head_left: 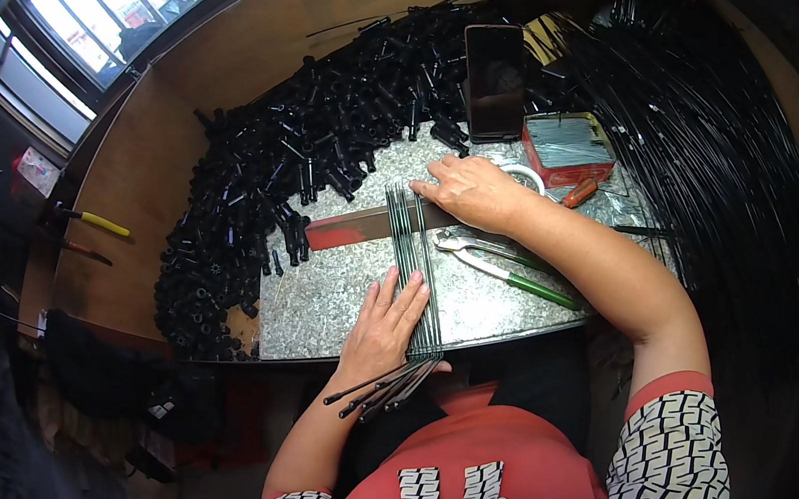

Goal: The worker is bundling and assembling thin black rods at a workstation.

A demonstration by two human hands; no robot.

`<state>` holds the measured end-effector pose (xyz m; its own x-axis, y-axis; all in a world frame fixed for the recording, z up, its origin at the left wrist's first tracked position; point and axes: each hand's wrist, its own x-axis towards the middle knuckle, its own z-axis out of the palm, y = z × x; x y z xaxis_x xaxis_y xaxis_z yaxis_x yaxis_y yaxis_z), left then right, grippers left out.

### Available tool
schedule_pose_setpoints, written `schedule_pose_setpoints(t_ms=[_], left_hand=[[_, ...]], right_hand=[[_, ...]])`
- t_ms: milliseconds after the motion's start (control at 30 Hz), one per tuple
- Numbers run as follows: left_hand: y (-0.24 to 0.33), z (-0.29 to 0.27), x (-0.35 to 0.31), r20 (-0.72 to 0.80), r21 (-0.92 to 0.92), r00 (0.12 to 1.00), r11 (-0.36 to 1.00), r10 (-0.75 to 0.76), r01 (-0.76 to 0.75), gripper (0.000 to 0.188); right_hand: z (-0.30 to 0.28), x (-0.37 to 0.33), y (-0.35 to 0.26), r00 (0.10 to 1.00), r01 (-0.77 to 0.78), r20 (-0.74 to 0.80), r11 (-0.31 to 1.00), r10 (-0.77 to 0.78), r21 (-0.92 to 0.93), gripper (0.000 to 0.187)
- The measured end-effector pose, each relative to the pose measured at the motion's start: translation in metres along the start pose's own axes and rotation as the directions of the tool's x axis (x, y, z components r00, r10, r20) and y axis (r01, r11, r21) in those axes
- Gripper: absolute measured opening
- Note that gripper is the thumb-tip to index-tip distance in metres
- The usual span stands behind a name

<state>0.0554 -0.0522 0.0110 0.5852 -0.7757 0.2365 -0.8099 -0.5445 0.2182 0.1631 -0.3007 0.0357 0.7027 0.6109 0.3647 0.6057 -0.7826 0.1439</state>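
A small bundle of thin dark rods (404,240) lies across the metal-topped work surface (322,300), with thicker black ends hanging past its near edge. My left hand (390,324) holds the bundle near that edge, fingers laid along the top and the thumb tip showing on the other side. At the far ends of the rods is my right hand (472,194), its fingers curled and the index fingertip at one rod set slightly apart. Its thumb and whatever it may pinch are hidden. Under the rods runs a flat bar (352,228), partly red. Green-handled pliers (503,265) lie beside them.
Black tubular parts (281,153) are heaped at left and back. Long black rods (727,141) fill the right side. A dark phone (493,85) stands behind a red box of thin pieces (568,145), near an orange handle (580,193). Wooden walls (123,203) border the bench.
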Motion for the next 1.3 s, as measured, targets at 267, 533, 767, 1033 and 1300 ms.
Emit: schedule_pose_setpoints(t_ms=[267, 533, 767, 1033, 1300], left_hand=[[0.0007, -0.0006, 0.0001, -0.002, -0.015, 1.0, 1.0, 0.006, -0.006, 0.106], [-0.0005, 0.002, -0.0007, -0.029, 0.001, 1.0, 1.0, 0.003, -0.003, 0.115], [-0.0023, 0.0026, -0.0011, -0.045, -0.014, 0.999, 1.0, 0.006, -0.007, 0.115], [-0.0021, 0.0034, -0.0012, -0.041, -0.014, 0.999, 1.0, 0.002, -0.002, 0.115], [0.0006, 0.0015, -0.0011, -0.041, -0.014, 0.999, 1.0, -0.015, 0.014, 0.115]], right_hand=[[0.0032, -0.0004, 0.0019, 1.0, -0.007, 0.013, 1.0, 0.007, 0.013, 0.038], [0.0036, -0.0004, 0.0034, 1.0, 0.005, -0.006, 0.998, -0.005, 0.055, 0.039], [-0.0036, -0.0012, 0.0024, 0.999, -0.024, -0.018, 0.991, 0.026, 0.132, 0.038], [0.0002, -0.0032, 0.0064, 1.0, -0.011, 0.005, 0.995, 0.01, 0.096, 0.034], [0.0009, -0.0018, 0.0063, 1.0, 0.007, -0.009, 0.995, -0.006, 0.099, 0.028]])
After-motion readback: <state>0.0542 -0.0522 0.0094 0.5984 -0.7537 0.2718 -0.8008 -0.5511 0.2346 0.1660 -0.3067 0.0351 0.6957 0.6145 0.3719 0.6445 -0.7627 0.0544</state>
